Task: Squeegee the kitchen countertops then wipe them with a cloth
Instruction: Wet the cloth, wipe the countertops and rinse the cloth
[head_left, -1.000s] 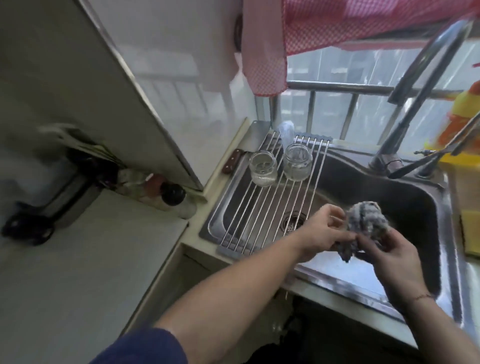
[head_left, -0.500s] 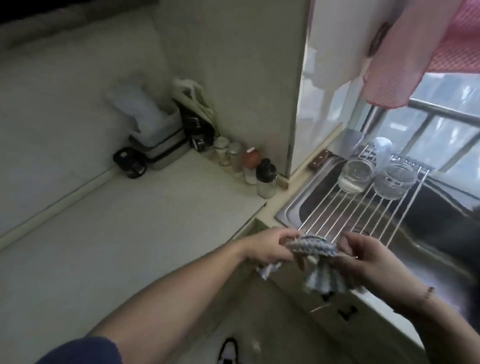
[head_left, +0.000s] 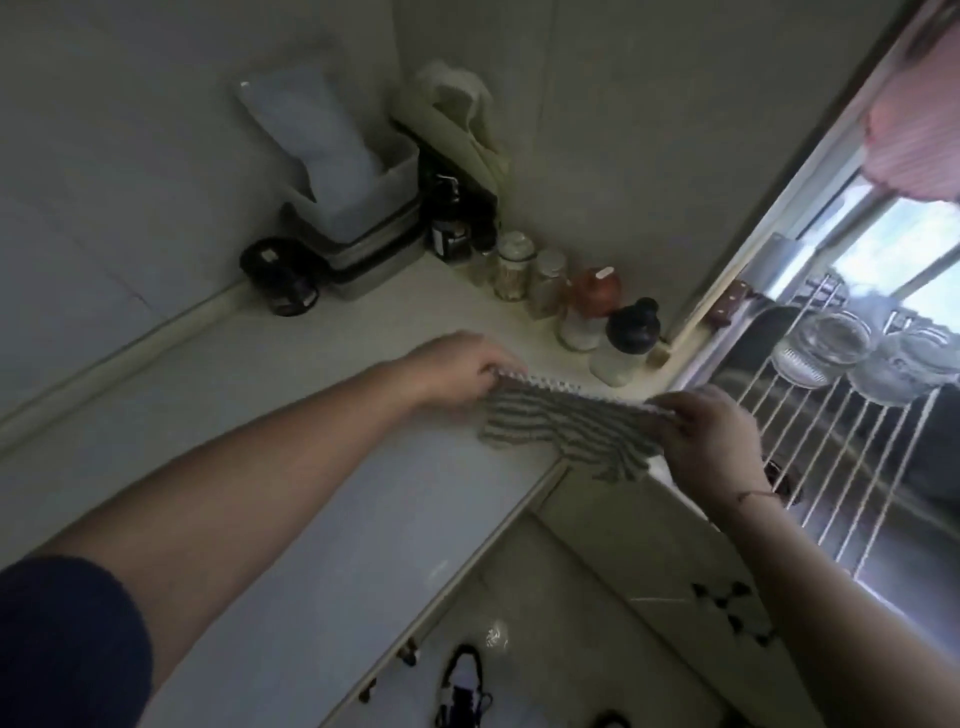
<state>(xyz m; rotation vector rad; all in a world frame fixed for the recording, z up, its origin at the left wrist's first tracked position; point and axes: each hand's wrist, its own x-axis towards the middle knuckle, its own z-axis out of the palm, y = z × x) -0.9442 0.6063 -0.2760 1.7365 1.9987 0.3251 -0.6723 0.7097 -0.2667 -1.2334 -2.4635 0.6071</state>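
The left hand and right hand each pinch a top corner of the striped cloth, stretching it flat over the bench edge just before the spice jars, probably so it spreads wide for wiping.

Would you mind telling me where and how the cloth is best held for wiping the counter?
By its top edge, one corner in each hand, from above. The striped cloth already hangs spread between the left hand and right hand, so that grip probably lets it drop flat onto the counter.
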